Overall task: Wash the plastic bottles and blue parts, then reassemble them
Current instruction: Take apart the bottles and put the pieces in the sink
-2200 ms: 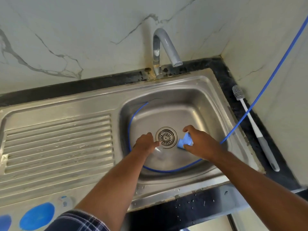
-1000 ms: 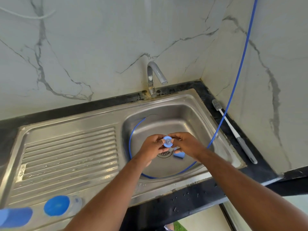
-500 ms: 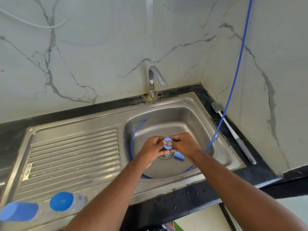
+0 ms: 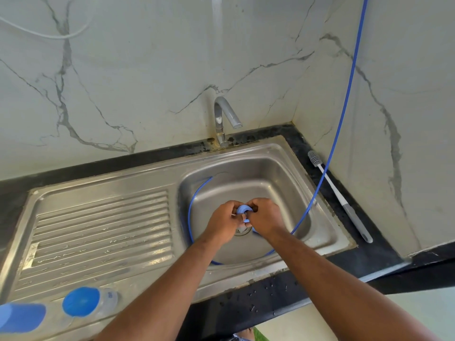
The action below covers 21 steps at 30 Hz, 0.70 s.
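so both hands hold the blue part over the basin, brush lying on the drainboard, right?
No. The brush lies on the black counter right of the basin, not the drainboard, per the head view. Left hand and right hand do hold the blue part over it.

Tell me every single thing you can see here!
sink: 1, steel, set in the counter
tap: 1, silver, behind the sink
hose: 1, blue, from top right, looped in the sink
brush: 1, white and grey, on the counter right of the sink
bottles: 2, blue tops, front left on the sink
blue part: 1, blue, over the sink between both hands
counter: 1, black, around the sink
cable: 1, white, top left
left hand: 1, pinches the blue part
right hand: 1, pinches the blue part
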Tool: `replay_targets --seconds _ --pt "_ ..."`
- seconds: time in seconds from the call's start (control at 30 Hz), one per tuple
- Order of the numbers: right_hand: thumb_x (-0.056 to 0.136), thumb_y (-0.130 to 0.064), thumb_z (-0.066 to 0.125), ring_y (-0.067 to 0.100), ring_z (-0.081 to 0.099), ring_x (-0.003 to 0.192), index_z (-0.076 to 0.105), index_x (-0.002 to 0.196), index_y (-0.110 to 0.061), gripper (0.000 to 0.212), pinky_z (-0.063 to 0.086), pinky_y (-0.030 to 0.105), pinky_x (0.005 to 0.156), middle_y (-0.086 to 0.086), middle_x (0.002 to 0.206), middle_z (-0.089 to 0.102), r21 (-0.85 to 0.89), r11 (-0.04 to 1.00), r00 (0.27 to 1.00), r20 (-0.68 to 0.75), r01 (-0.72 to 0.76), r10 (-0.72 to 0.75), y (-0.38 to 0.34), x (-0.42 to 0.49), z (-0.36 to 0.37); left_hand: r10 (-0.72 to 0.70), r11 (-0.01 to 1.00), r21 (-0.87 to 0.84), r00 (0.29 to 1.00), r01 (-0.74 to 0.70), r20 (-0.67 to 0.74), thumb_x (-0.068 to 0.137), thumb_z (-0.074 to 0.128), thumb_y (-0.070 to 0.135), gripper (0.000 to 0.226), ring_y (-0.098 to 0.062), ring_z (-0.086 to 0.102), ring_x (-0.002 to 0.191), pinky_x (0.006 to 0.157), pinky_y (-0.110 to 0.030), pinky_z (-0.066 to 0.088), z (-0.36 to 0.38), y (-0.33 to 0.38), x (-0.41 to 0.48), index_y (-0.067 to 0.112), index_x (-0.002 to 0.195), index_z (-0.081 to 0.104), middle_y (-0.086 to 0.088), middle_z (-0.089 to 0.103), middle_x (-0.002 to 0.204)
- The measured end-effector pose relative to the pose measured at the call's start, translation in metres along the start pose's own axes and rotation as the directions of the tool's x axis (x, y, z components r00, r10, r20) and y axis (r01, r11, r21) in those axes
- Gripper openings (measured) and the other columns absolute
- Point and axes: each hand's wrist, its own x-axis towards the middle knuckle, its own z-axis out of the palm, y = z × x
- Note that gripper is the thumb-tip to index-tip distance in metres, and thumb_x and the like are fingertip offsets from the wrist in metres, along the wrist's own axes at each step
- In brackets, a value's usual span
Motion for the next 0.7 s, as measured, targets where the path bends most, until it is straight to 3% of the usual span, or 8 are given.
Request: replay_targets --seconds 0.13,0.23,0.33,0.43,0.6,0.7 --pt "0.084 -0.005 0.061 -0.004 0.064 0.053 0.081 0.086 -0.020 0.025 0.041 0.008 0.050 -0.010 0.061 0.068 0.027 0.999 0.988 0.148 0.036 -0.040 0.003 -0.001 -0.003 -0.017 0.999 -0.032 1.000 0.017 -0.003 0.091 0.071 0.010 0.016 -0.023 0.076 0.087 0.087 -0.041 0.061 0.001 -0.002 -0.002 0.009 0.107 0.070 -0.007 0.077 0.098" --pt "0.077 -0.010 0.064 0.014 0.075 0.070 0.082 0.084 -0.019 0.021 0.060 0.031 0.072 0.002 0.068 0.075 0.101 0.995 0.959 0.281 0.003 -0.032 0.007 0.003 -0.006 -0.005 1.000 -0.001 1.000 0.005 0.019 0.087 0.073 0.020 0.021 -0.025 0.076 0.084 0.087 -0.043 0.060 0.000 -0.005 -0.006 0.011 0.105 0.073 -0.005 0.078 0.092" --pt "0.076 -0.013 0.064 0.028 0.076 0.082 0.081 0.090 -0.012 0.022 0.060 0.046 0.088 0.012 0.081 0.077 0.163 0.986 0.920 0.388 -0.020 -0.045 0.008 0.005 -0.009 -0.003 1.000 0.017 0.999 0.002 0.032 0.090 0.072 0.020 0.020 -0.019 0.076 0.080 0.083 -0.034 0.060 0.000 -0.006 -0.007 0.012 0.108 0.074 -0.003 0.078 0.091" --pt "0.090 -0.002 0.060 0.028 0.076 0.092 0.077 0.104 -0.002 0.022 0.061 0.041 0.088 0.018 0.094 0.077 0.270 0.961 0.881 0.467 -0.055 -0.081 0.012 0.005 -0.015 -0.013 1.000 -0.010 0.999 0.013 0.043 0.094 0.070 0.016 0.019 -0.014 0.076 0.079 0.080 -0.028 0.060 -0.001 -0.006 -0.007 0.010 0.111 0.073 -0.003 0.078 0.093" --pt "0.097 -0.005 0.061 0.025 0.075 0.094 0.072 0.115 0.001 0.021 0.061 0.028 0.077 0.015 0.100 0.076 0.354 0.928 0.844 0.527 -0.118 -0.093 0.015 0.004 -0.022 -0.038 0.996 -0.083 0.998 0.042 0.050 0.094 0.068 0.014 0.011 -0.017 0.076 0.084 0.082 -0.029 0.061 -0.001 -0.003 -0.013 0.018 0.103 0.072 -0.003 0.078 0.096" --pt "0.100 -0.005 0.056 0.028 0.073 0.100 0.070 0.118 0.002 0.023 0.060 0.037 0.091 0.019 0.108 0.074 0.393 0.909 0.843 0.528 -0.139 -0.099 0.015 0.002 -0.018 -0.030 1.000 -0.001 1.000 0.030 0.003 0.093 0.070 0.019 0.007 -0.015 0.075 0.081 0.078 -0.030 0.060 0.001 -0.003 -0.013 0.026 0.095 0.070 0.000 0.077 0.093"
